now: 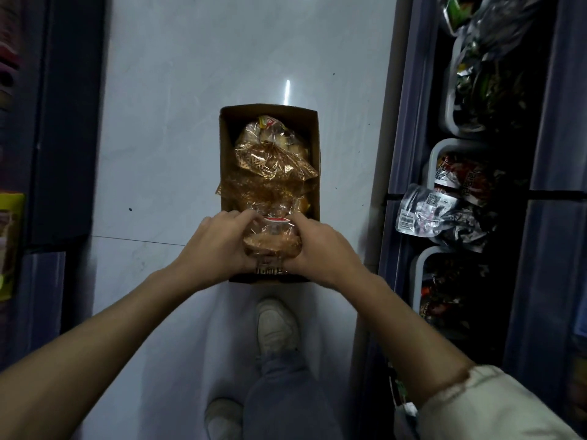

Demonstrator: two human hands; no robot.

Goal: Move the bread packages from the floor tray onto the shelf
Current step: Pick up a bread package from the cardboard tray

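A brown cardboard tray (227,147) lies on the pale floor in the middle of the aisle. Inside it are clear and gold-patterned bread packages (273,154). At the tray's near end, one bread package (272,241) with a red and white label is clasped from both sides. My left hand (216,246) grips its left side and my right hand (317,249) grips its right side. The package's lower part is partly hidden by my fingers.
Shelving on the right holds white bins (440,157) of dark snack packets (444,214). A dark shelf unit (54,122) with a yellow package stands on the left. My shoes (276,325) and trouser leg are just behind the tray.
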